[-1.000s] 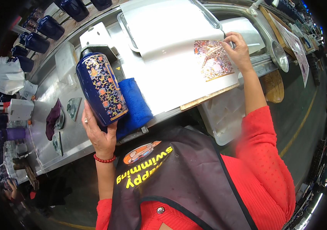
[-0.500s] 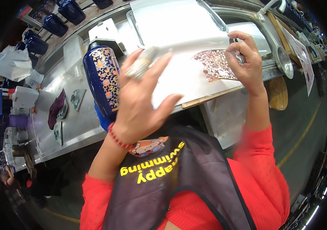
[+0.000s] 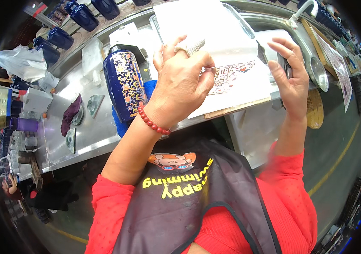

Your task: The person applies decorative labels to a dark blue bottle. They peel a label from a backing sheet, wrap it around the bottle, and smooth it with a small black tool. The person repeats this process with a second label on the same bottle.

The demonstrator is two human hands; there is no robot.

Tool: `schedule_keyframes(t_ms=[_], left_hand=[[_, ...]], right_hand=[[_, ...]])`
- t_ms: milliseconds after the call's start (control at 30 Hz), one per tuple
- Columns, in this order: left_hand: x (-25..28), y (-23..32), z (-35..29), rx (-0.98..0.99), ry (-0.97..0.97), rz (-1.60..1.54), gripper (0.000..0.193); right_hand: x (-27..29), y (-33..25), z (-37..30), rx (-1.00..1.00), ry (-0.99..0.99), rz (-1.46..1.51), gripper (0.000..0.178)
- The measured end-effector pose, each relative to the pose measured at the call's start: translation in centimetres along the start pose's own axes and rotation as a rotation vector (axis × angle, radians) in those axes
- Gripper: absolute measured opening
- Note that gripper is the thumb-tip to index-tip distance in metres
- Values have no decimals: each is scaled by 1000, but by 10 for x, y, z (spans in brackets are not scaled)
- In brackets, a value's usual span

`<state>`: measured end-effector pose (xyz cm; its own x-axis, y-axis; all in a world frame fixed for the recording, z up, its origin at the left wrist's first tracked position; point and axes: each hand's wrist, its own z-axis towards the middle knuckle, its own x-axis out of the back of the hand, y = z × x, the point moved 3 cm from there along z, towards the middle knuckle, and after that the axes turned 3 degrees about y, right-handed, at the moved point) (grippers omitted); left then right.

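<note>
My left hand pinches the left end of a patterned decal sheet between thumb and finger, over a white sheet-covered board. A pale wrapping covers one of its fingers. Off the decal's right end, my right hand has thumb and fingers apart, with a dark tool tucked inside; its kind is partly hidden. Left of my left hand, a dark blue vase leans on a blue cloth, its face carrying a gold and orange floral pattern.
Several blue vases stand at the back left. On the metal counter lie a purple cloth and small greenish pieces. A white faucet rises by the sink, with a metal ladle-like bowl nearby.
My left hand has moved right and closed on the decal's left end. My right hand has drawn away to the right, its fingers wider apart, leaving the decal's right end.
</note>
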<state>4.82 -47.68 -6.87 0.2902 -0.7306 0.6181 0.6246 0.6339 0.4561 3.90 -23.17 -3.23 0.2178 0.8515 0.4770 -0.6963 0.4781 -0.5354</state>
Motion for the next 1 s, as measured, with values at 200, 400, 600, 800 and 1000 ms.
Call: schedule_keyframes(t_ms=[200,400,600,800,1000], left_hand=[[17,13,7,-94,18,216,12],[50,-8,-4,32,29,288,22],[97,-39,-57,172,174,188,38],[118,-67,-136,374,146,178,63],[92,-97,-165,439,2,152,105]], right_hand=[[-48,-17,21,179,-301,-64,26],[-82,7,52,48,-289,120,14],[-167,118,133,-138,-308,-75,21],[-260,243,143,-326,-477,-782,29],[-268,259,135,-210,-437,-790,27]])
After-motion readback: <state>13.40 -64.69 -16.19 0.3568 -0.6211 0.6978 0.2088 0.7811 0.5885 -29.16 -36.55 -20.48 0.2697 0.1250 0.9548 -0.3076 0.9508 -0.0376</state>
